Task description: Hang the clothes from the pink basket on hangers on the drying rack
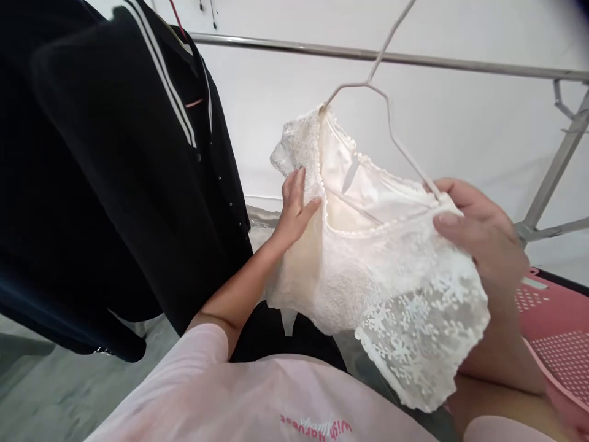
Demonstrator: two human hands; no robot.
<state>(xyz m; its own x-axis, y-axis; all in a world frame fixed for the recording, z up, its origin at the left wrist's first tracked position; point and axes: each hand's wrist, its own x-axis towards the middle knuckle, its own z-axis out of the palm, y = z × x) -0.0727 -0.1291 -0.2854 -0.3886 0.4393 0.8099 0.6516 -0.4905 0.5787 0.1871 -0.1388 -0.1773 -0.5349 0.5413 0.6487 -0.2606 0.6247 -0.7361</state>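
Note:
A white lace top (350, 270) with short sleeves and a beaded-looking neckline edge hangs on a thin pale wire hanger (386, 104). The hanger's hook end runs up out of view. My right hand (481, 230) pinches the top's shoulder at the hanger's lower end, thumb in front and fingers behind. Against the lace on the other side of the neckline lies my left hand (297, 209), its thumb apart from the fingers and its palm on the fabric. A small pale tag (350, 176) shows inside the neck.
A metal rail (294, 46) crosses behind the top, joined to a metal stand (559, 166) at right. Dark jackets with white stripes (151, 159) hang close on the left. A pink perforated basket (559, 344) is at lower right, above a grey floor (59, 393).

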